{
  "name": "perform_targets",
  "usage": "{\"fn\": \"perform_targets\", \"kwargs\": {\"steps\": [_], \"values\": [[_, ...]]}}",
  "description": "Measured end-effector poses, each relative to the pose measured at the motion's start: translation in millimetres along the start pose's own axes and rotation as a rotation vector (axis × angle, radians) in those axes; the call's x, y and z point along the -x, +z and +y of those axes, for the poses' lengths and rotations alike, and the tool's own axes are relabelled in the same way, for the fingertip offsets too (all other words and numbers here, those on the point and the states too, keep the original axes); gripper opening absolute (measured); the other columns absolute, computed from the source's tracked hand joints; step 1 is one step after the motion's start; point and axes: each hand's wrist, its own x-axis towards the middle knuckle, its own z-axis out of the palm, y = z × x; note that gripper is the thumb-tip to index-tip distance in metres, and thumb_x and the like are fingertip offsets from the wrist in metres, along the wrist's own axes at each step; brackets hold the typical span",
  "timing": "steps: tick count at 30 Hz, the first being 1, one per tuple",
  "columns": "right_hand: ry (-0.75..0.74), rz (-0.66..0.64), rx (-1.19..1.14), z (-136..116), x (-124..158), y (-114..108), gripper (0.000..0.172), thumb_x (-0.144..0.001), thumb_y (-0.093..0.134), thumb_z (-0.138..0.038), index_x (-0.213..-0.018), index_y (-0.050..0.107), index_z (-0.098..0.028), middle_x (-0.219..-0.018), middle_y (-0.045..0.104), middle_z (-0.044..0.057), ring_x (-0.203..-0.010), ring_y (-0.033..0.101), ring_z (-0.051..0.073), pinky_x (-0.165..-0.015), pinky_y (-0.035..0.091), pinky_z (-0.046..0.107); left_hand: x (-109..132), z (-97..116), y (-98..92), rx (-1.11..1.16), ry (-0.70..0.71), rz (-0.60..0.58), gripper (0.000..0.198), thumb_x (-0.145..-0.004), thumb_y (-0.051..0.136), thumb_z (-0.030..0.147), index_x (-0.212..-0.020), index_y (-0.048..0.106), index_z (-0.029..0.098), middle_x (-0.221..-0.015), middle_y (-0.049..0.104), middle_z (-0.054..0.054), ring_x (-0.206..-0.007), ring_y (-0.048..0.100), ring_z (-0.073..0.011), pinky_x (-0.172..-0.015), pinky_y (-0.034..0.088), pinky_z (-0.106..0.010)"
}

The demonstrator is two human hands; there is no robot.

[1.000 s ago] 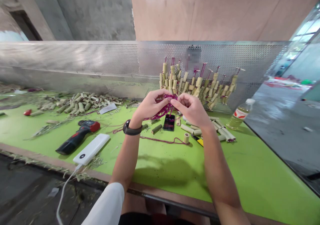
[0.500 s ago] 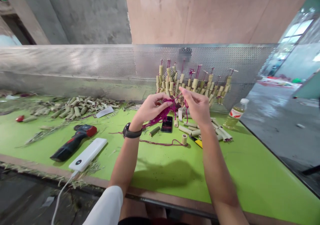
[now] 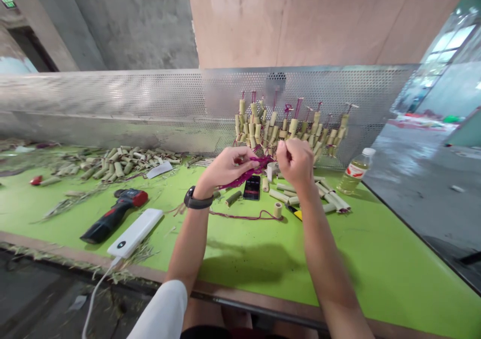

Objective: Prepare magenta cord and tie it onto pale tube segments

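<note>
Above the middle of the green table point(image 3: 244, 248), my left hand point(image 3: 225, 167) is closed on a bundle of magenta cord point(image 3: 246, 174). My right hand point(image 3: 296, 162) is pinched shut just right of it, gripping one strand of the same cord. A black phone point(image 3: 252, 187) lies on the table under my hands. A loose magenta strand point(image 3: 240, 215) runs to a short bamboo piece point(image 3: 277, 209). More cut bamboo pieces point(image 3: 300, 194) lie beneath my right wrist.
Strung bamboo pieces point(image 3: 289, 128) hang on the perforated metal screen point(image 3: 150, 103). At left are a heap of bamboo pieces point(image 3: 116, 161), a red-and-black drill point(image 3: 112, 216) and a white power bank point(image 3: 135, 226) with cable. A bottle point(image 3: 355, 171) stands at right.
My right hand had lifted a strand upward, then came back down and closed near my left hand. The view shifted slightly.
</note>
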Motion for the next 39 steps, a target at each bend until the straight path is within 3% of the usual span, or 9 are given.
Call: {"fn": "perform_targets", "kwargs": {"steps": [4,12,16,21,26,29,32,39], "values": [[0.012,0.037,-0.042,5.1,-1.0,-5.4,0.046,-0.103,0.049,-0.035,-0.066,0.023,-0.026,-0.060,0.026,-0.003,-0.061,0.030,0.019,-0.067,0.026,0.037,0.3,0.8,-0.2,0.011,-0.001,-0.042,0.028,-0.100,0.067,0.042,-0.088,0.070,0.017,-0.073,0.067,-0.003,-0.059,0.053,-0.0102,-0.056,0.042,-0.025],[-0.045,0.124,0.026,22.7,0.0,-6.8,0.043,-0.106,0.045,-0.034,-0.069,0.023,-0.026,-0.062,0.028,-0.004,-0.061,0.032,0.017,-0.065,0.025,0.035,1.7,3.1,-0.1,0.045,-0.060,-0.113,0.024,-0.100,0.066,0.040,-0.097,0.071,0.017,-0.081,0.066,-0.003,-0.062,0.053,-0.0091,-0.057,0.042,-0.023],[-0.005,0.151,0.028,18.8,-0.6,-10.6,0.045,-0.108,0.042,-0.041,-0.069,0.025,-0.026,-0.063,0.031,-0.003,-0.060,0.034,0.016,-0.064,0.027,0.034,0.5,3.1,0.7,0.070,-0.058,-0.121,0.025,-0.100,0.066,0.041,-0.095,0.068,0.017,-0.080,0.063,-0.002,-0.063,0.052,-0.0088,-0.057,0.042,-0.022],[0.232,0.084,-0.300,2.4,-1.9,-13.3,0.055,-0.108,0.039,-0.062,-0.068,0.038,-0.025,-0.062,0.042,-0.002,-0.059,0.041,0.015,-0.061,0.033,0.032,-0.9,4.9,3.2,0.161,-0.072,-0.126,0.027,-0.102,0.063,0.042,-0.093,0.063,0.017,-0.079,0.059,-0.001,-0.060,0.047,-0.0078,-0.055,0.041,-0.021],[0.372,-0.044,-0.662,-0.6,-2.2,-9.2,0.055,-0.102,0.048,-0.071,-0.073,0.052,-0.024,-0.068,0.051,-0.001,-0.062,0.048,0.015,-0.062,0.043,0.031,-2.9,5.8,10.0,0.217,-0.046,-0.024,0.025,-0.102,0.063,0.041,-0.095,0.059,0.017,-0.084,0.055,-0.002,-0.066,0.047,-0.0091,-0.058,0.042,-0.021],[0.417,-0.136,-0.820,-0.8,-0.1,-8.6,0.045,-0.091,0.071,-0.067,-0.086,0.054,-0.026,-0.076,0.053,-0.001,-0.068,0.051,0.015,-0.064,0.048,0.031,-4.9,6.4,14.0,0.252,-0.033,0.040,0.027,-0.102,0.063,0.043,-0.093,0.056,0.018,-0.085,0.055,-0.001,-0.068,0.048,-0.0096,-0.059,0.043,-0.021],[0.431,-0.181,-0.858,-4.6,1.6,-8.8,0.046,-0.081,0.087,-0.054,-0.092,0.051,-0.027,-0.086,0.055,-0.001,-0.075,0.054,0.016,-0.066,0.053,0.031,-6.5,6.4,15.7,0.259,-0.020,0.077,0.030,-0.101,0.064,0.045,-0.092,0.055,0.018,-0.082,0.053,0.000,-0.066,0.046,-0.0093,-0.058,0.041,-0.021],[0.482,-0.147,-0.794,-12.8,-2.1,-7.0,0.044,-0.082,0.086,-0.043,-0.094,0.046,-0.029,-0.092,0.061,0.001,-0.081,0.059,0.019,-0.068,0.057,0.037,-7.1,5.8,17.3,0.267,-0.015,0.079,0.034,-0.103,0.060,0.050,-0.093,0.054,0.019,-0.082,0.054,0.000,-0.070,0.049,-0.0106,-0.064,0.044,-0.023]]}}
